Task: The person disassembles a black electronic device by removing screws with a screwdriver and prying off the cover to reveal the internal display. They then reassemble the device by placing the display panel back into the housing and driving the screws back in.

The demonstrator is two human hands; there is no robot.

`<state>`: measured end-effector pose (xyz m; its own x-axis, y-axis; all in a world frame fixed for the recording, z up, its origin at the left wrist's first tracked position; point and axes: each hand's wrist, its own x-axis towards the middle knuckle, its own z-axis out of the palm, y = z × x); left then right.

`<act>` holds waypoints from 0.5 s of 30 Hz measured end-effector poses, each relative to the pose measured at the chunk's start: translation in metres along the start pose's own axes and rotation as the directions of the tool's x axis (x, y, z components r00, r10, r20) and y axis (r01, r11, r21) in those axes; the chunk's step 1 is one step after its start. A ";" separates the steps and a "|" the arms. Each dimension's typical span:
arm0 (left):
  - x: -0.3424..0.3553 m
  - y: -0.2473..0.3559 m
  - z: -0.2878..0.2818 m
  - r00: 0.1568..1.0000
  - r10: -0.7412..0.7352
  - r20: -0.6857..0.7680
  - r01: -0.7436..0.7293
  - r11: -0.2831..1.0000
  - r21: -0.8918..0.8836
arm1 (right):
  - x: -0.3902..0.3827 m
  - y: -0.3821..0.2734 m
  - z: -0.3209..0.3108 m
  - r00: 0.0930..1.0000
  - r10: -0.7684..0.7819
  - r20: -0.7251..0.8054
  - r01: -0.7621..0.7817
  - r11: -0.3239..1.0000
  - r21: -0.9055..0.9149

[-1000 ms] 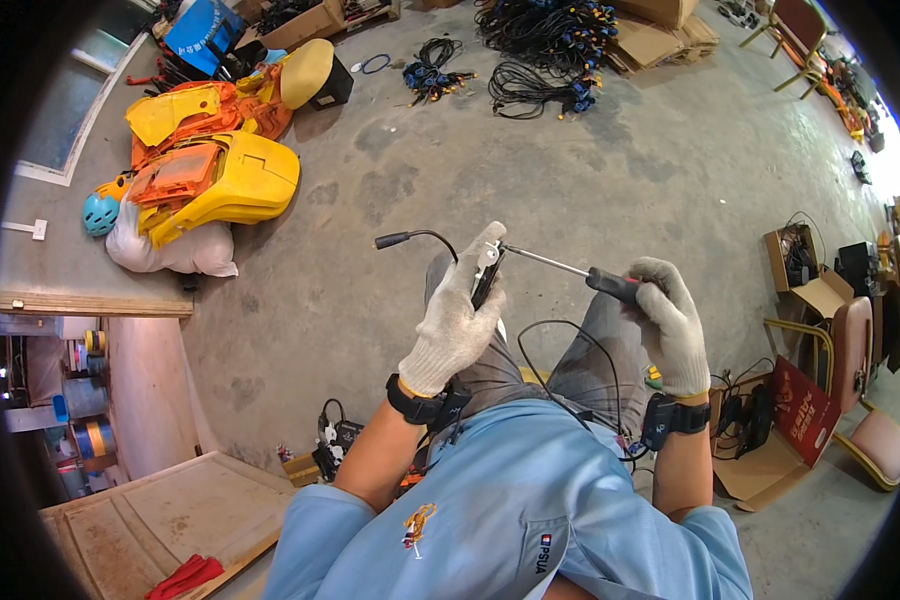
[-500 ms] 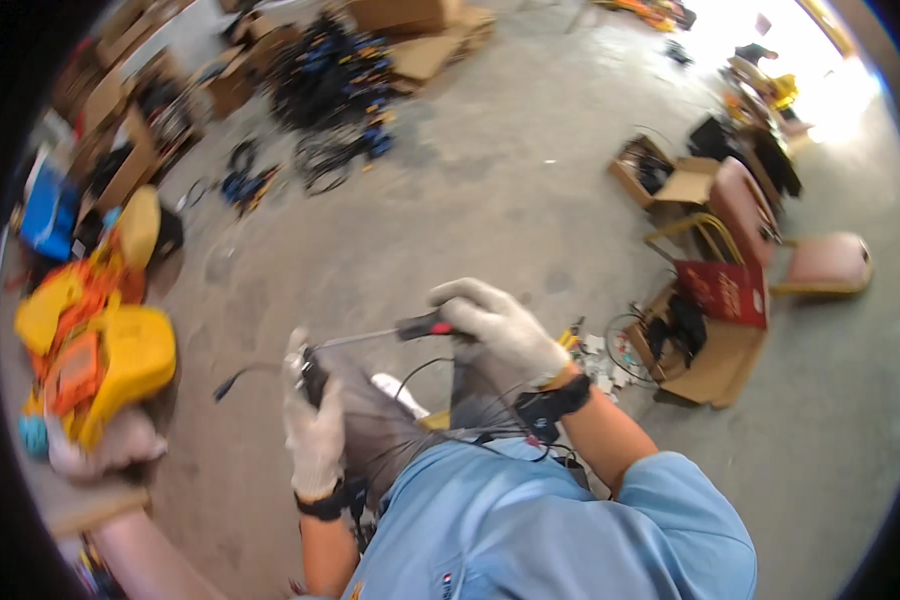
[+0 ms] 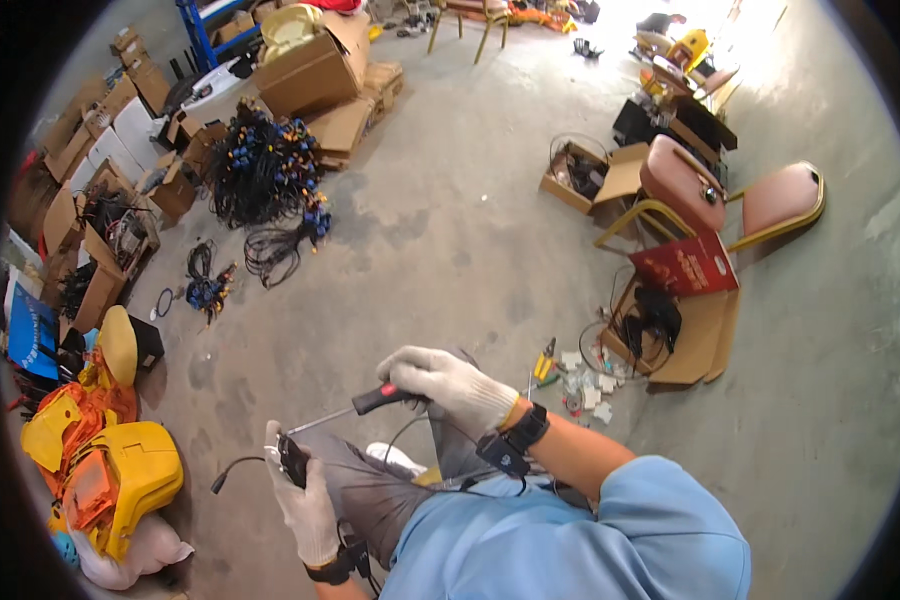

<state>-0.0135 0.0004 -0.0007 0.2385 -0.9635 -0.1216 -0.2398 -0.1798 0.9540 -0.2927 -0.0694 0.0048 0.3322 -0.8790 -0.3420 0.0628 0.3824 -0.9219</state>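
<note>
Right hand, white work glove, closed around the black-and-red handle of a screwdriver. Long axis nearly level, dropping slightly toward lower left; thin metal shaft ending at a small black device. Left hand, also gloved, wrapped shut around that device, held upright just above the knees. Thin black cable trailing left off the device, plug end hanging free over the concrete floor.

Packages by place:
- Top centre: big brown cardboard box, flattened cardboard just to its right.
- Upper left edge: row of smaller open brown cartons, some white boxes among them.
- Right of centre: flat red rectangular package with light print, leaning on an open brown carton holding black cables.
- Upper right: open brown box with coiled wire, beside a pink padded chair with gold frame.
- Far left: blue panel, print too small to tell.
- Lower left: yellow-and-orange plastic machine housing.
- Upper left of centre: black cable bundle with blue connectors.
</note>
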 end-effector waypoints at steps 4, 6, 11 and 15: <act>-0.001 -0.006 -0.003 1.000 0.023 0.007 -0.023 1.000 -0.018 | 0.005 0.022 -0.003 0.995 -0.095 0.022 0.089 0.979 0.182; -0.003 -0.008 -0.003 1.000 0.021 -0.006 -0.021 0.999 -0.046 | 0.004 0.021 0.000 0.995 -0.101 0.013 0.096 0.975 0.200; -0.003 -0.004 -0.001 1.000 0.015 0.007 -0.014 0.999 -0.052 | -0.009 0.002 0.005 0.998 0.055 -0.022 -0.051 0.988 0.147; -0.007 -0.009 -0.008 1.000 0.004 -0.013 -0.004 0.998 -0.055 | -0.001 0.008 0.007 1.000 -0.011 0.014 0.009 0.991 0.135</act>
<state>-0.0057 0.0100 -0.0060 0.2498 -0.9615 -0.1146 -0.1883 -0.1644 0.9683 -0.2865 -0.0631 -0.0011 0.3446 -0.8791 -0.3294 0.1920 0.4095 -0.8919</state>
